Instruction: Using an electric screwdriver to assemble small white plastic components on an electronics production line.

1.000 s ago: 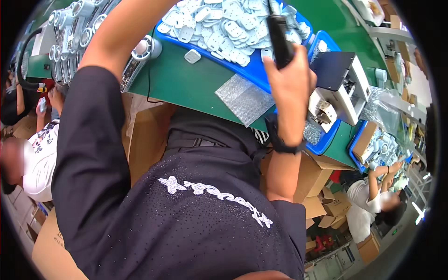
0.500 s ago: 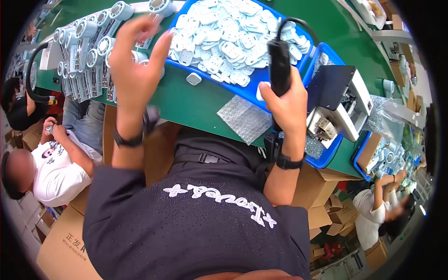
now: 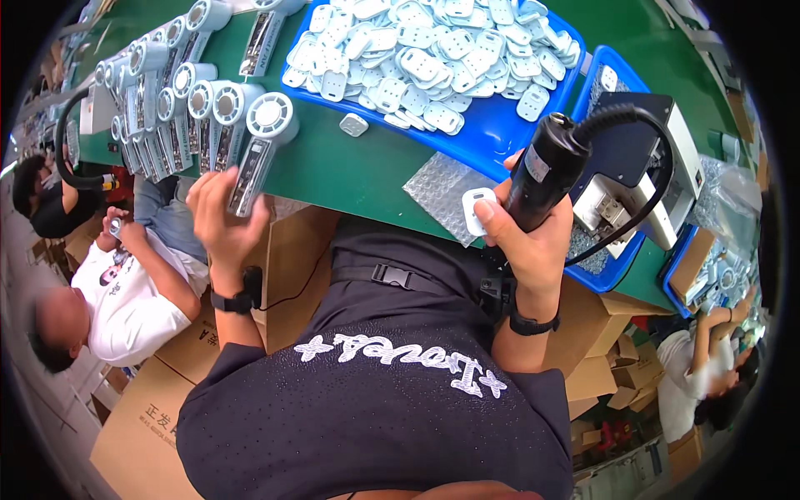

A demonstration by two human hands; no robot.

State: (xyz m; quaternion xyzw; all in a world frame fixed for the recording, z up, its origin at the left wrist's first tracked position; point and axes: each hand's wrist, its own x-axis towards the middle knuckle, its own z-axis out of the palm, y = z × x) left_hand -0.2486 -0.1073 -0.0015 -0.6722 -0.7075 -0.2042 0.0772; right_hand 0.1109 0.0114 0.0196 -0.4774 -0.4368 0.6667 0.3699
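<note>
My left hand (image 3: 223, 221) is at the lower end of a pale blue handheld fan (image 3: 254, 171), its fingers and thumb on either side of the handle. That handle is open-backed, with its inner parts showing, and its round grille tilts away from me. In my right hand (image 3: 537, 246) is a black electric screwdriver (image 3: 546, 171) with a thick cord. The same hand pinches a small white cover plate (image 3: 477, 210) between thumb and fingers. Many similar plates (image 3: 425, 67) fill a blue tray (image 3: 492, 150) ahead.
Rows of more fans (image 3: 150, 108) stand on the green table (image 3: 333, 162) at left. A loose cover plate (image 3: 353, 125) and bubble wrap (image 3: 437, 196) lie near the front edge. At right, a black-and-white machine (image 3: 625, 196) sits in a blue bin. Co-workers (image 3: 137, 275) sit on both sides.
My left hand has come down and nearer to me, onto a fan's handle. The screwdriver in my right hand has tilted, and the pinched cover plate now shows plainly.
</note>
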